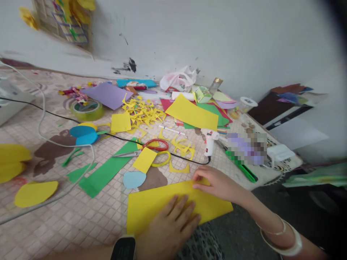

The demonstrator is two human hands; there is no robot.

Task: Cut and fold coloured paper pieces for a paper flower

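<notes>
A sheet of yellow paper (146, 209) lies at the near edge of the table. My left hand (173, 224), a dark watch on its wrist, rests flat on it with the fingers spread. My right hand (214, 184), with bangles on the wrist, is at the sheet's far edge; its fingers are curled and thumb and fingertips come together on the paper there. Just beyond the sheet are a light blue paper piece (134, 180), a small yellow square (145, 160) and scissors (159, 145) with red and yellow handles.
A white glue gun (210, 142) stands beyond my right hand, its black cord crossing the table. Right of it lies a green cutter (241, 168). Yellow scraps (146, 113), a green strip (108, 169), a tape roll (87, 110) and a white cable (43, 119) spread across the table.
</notes>
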